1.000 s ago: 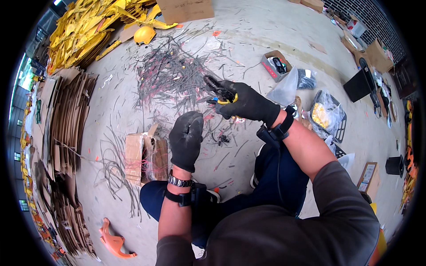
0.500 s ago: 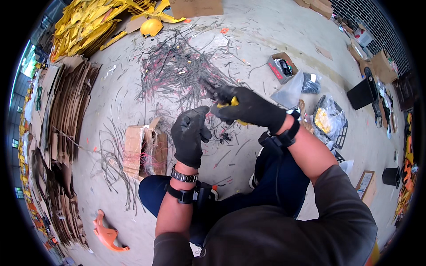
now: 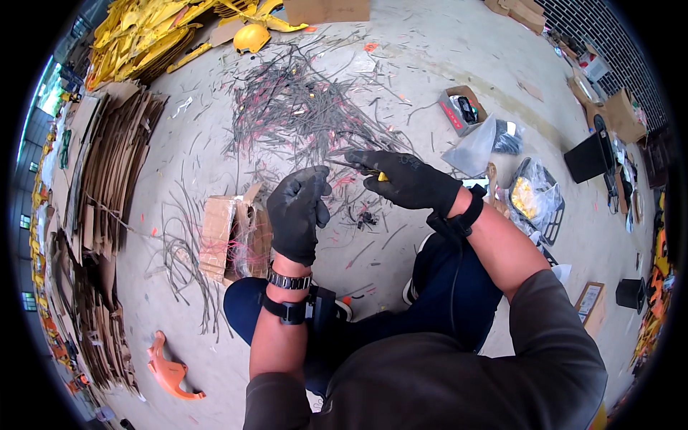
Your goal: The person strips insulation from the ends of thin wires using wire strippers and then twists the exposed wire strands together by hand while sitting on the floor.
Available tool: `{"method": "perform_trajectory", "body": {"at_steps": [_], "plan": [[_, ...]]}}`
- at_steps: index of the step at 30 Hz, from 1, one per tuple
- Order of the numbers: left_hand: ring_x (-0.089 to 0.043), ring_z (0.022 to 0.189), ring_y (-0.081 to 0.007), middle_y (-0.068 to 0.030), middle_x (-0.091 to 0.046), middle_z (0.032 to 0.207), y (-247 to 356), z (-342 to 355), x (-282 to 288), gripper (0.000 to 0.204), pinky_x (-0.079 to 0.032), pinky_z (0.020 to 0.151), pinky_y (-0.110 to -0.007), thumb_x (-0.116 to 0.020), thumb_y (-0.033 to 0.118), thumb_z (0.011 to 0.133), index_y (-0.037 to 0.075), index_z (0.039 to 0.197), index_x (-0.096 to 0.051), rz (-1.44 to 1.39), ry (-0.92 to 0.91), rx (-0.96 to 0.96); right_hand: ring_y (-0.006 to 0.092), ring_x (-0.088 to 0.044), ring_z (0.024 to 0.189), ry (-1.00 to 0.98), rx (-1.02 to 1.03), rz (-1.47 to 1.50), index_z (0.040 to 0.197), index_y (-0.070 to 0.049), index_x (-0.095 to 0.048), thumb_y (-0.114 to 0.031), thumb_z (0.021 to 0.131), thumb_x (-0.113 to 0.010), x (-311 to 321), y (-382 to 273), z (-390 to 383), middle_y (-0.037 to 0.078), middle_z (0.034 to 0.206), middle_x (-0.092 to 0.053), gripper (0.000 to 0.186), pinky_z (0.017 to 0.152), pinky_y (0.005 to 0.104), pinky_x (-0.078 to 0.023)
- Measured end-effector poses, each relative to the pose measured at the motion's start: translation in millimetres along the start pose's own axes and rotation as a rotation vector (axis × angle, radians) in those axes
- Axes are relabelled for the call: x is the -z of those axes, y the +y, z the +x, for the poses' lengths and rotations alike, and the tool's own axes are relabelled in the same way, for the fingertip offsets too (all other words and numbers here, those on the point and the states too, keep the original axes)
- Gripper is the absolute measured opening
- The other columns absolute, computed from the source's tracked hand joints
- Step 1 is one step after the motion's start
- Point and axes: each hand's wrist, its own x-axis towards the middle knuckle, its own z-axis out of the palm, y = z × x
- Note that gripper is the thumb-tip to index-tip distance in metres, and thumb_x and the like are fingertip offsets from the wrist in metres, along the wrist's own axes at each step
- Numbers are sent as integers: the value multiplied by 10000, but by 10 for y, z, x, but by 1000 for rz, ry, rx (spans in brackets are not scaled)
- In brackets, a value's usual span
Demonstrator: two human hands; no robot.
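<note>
At frame centre, head view: two black-gloved hands work over a grey concrete floor (image 3: 430, 86) between the person's knees.
Left hand: the black-gloved left hand (image 3: 297, 215) sits just left of centre, fingers curled shut; a thin wire seems pinched at the fingertips, though too fine to be sure.
Right hand: the black-gloved right hand (image 3: 405, 183), right of centre, is closed round a small yellow-handled cutting tool (image 3: 382, 175), its tip pointing left toward the left hand.
Wire heap: a tangled heap of grey and pink wire pieces (image 3: 301, 107) lies above the hands, upper centre.
Left of hands: a torn brown cardboard box (image 3: 222, 236) just beside the left hand.
Upper left: a yellow hard hat (image 3: 251, 37).
Lower left: an orange plastic piece (image 3: 168, 369).
</note>
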Motion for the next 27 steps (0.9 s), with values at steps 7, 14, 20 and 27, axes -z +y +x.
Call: {"method": "perform_trajectory", "body": {"at_steps": [7, 14, 20, 27], "plan": [[-497, 472, -67, -38, -635, 741, 24, -30, -63, 263, -361, 427, -212, -699, 227, 933, -17, 1030, -706, 97, -12, 27, 376, -609, 1156, -4, 50, -72, 1433, -58, -492, -160, 949, -643, -31, 11, -14, 226, 1296, -607, 517, 987, 418, -493], [-529, 501, -76, -38, -639, 725, -34, -51, -53, 226, -395, 453, -225, -666, 186, 935, -28, 997, -704, 154, -62, 18, 392, -610, 1106, 4, 92, -255, 1450, -78, -479, -83, 878, -645, -14, -146, 11, 199, 1226, -630, 595, 936, 445, -499], [-587, 551, -86, -48, -659, 700, -58, -61, -106, 238, -438, 496, -234, -621, 153, 939, -49, 1030, -707, 111, -136, -63, 331, -596, 1146, 157, 222, -496, 1432, -96, -499, -85, 844, -642, -57, -149, 29, 165, 1215, -632, 605, 989, 454, -437], [-608, 577, -108, -67, -676, 729, -88, -57, -78, 278, -474, 528, -243, -622, 164, 927, -65, 1064, -696, 64, -133, -105, 331, -587, 1164, 210, 247, -567, 1375, -79, -538, -68, 827, -645, -38, -203, 46, 161, 1257, -616, 558, 1013, 456, -424]]}}
